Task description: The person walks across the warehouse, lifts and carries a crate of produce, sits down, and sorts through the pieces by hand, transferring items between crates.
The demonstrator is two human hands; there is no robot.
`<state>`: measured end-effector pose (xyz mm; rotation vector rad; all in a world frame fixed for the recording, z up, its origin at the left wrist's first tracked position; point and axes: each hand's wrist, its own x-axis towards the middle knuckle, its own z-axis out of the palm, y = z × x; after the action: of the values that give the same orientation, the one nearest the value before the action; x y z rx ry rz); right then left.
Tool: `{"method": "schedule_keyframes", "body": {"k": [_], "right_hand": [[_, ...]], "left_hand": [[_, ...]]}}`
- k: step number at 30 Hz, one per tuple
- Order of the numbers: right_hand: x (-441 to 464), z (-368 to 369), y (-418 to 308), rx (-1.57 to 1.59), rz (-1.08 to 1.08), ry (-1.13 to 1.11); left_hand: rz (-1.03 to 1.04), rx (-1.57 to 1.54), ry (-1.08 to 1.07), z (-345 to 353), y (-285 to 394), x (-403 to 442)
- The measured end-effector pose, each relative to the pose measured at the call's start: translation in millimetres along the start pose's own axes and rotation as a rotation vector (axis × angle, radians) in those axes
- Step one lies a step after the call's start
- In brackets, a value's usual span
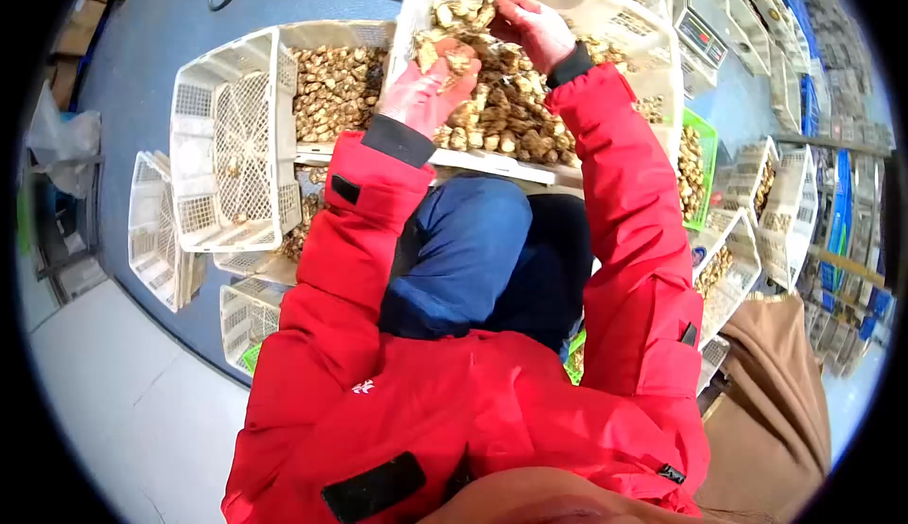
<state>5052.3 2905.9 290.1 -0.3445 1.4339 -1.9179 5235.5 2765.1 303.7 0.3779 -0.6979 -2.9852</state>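
Note:
A white plastic crate point(530, 166) in front of me holds a heap of small brown-and-cream bulb-like pieces point(520, 98); their exact kind is unclear. Over the heap's left side, my left hand point(427, 89) is closed around several of the pieces, with pale ones showing at its fingertips. My right hand point(534, 30) reaches in from the right at the back of the heap. Its fingers are bent and pinch at a piece by the fingertips. Both hands are bare below dark cuffs and red sleeves.
Left of me, a crate of similar pieces point(339, 89) adjoins a tilted white crate point(241, 146). On the right are a green crate point(698, 169), more white crates point(728, 259) and a scale with a lit display point(700, 37). Brown cloth point(771, 410) hangs at lower right.

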Motion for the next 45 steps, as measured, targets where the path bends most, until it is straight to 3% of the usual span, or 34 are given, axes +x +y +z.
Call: {"method": "schedule_keyframes", "body": {"k": [1, 3, 5, 6, 8, 9, 10, 11, 13, 15, 17, 18, 19, 23, 25, 26, 27, 29, 30, 31, 32, 33, 34, 36, 37, 40, 41, 42, 45], "right_hand": [[-16, -1, -8, 0.136, 0.007, -0.014], [-57, 15, -27, 0.082, -0.073, -0.037], [-80, 12, -26, 0.323, -0.127, -0.236], [-97, 20, -23, 0.467, -0.069, 0.005], [-132, 32, -31, 0.592, -0.082, -0.026], [-149, 37, -32, 0.622, -0.09, -0.034], [-168, 42, -36, 0.626, -0.117, -0.031], [-189, 46, -43, 0.596, -0.172, -0.091], [-225, 38, -50, 0.505, -0.19, 0.065], [-271, 17, -62, 0.342, -0.258, 0.185], [-323, -19, -64, 0.283, -0.318, 0.271], [-351, -34, -62, 0.234, -0.308, 0.415], [-375, -60, -55, 0.195, -0.309, 0.408], [-440, -122, -15, 0.113, -0.076, 0.661], [-467, -181, 32, -0.249, 0.121, 0.753], [-477, -208, 45, -0.315, 0.198, 0.73], [-479, -207, 46, -0.402, 0.139, 0.938], [-466, -210, 13, -0.495, 0.076, 0.95], [-446, -200, -7, -0.318, -0.04, 0.888], [-417, -165, -37, -0.355, -0.094, 0.877], [-387, -137, -63, -0.303, -0.126, 0.781], [-356, -117, -83, -0.32, -0.133, 0.659], [-322, -110, -90, -0.326, -0.154, 0.547], [-248, -79, -101, -0.425, -0.163, 0.335], [-206, -79, -94, -0.553, -0.158, 0.24], [-78, -75, -44, -1.025, -0.109, 0.111], [-44, -71, -24, -1.5, 0.03, 0.121], [-27, -66, -6, -1.702, -0.08, 0.114], [13, -69, 31, -2.106, 0.116, 0.058]], "left_hand": [[0.001, -0.022, -0.087, -4, 1, -1], [-0.022, -0.019, -0.052, -5, 3, 2], [0.026, -0.103, -0.051, -13, 0, 4], [0.039, -0.116, -0.07, -12, -2, 1], [0.062, -0.185, -0.074, 3, -11, -5], [0.04, -0.003, -0.068, 12, -14, -11], [0.008, -0.031, -0.081, 26, -19, -17], [-0.022, -0.059, -0.087, 39, -28, -24], [-0.077, 0.111, -0.054, 84, -49, -43], [-0.173, 0.181, -0.235, 102, -78, -46], [-0.285, 0.289, -0.275, 127, -113, -56], [-0.338, 0.327, -0.243, 142, -136, -62], [-0.394, 0.362, -0.207, 156, -160, -67], [-0.555, 0.578, -0.336, 169, -275, -54], [-0.496, 0.729, -0.432, 160, -331, -42], [-0.48, 1.027, -0.319, 175, -315, -55], [-0.403, 1.173, -0.301, 187, -291, -65], [-0.15, 1.25, -0.379, 171, -276, -52], [-0.274, 1.05, -0.462, 171, -256, -43], [-0.219, 1.26, -0.609, 179, -216, -38], [-0.394, 0.954, -0.53, 174, -187, -40], [-0.347, 0.973, -0.534, 165, -159, -35], [-0.348, 0.797, -0.533, 147, -133, -26], [-0.256, 0.746, -0.383, 101, -84, -3], [-0.151, 0.648, -0.328, 72, -61, 5], [0.056, 0.651, 0.14, 16, -21, 4], [0.068, 0.559, 0.102, -21, -18, 1], [0.071, 0.484, 0.056, -15, -13, -5], [-0.083, 0.483, 0.032, -2, -11, -5]]}}
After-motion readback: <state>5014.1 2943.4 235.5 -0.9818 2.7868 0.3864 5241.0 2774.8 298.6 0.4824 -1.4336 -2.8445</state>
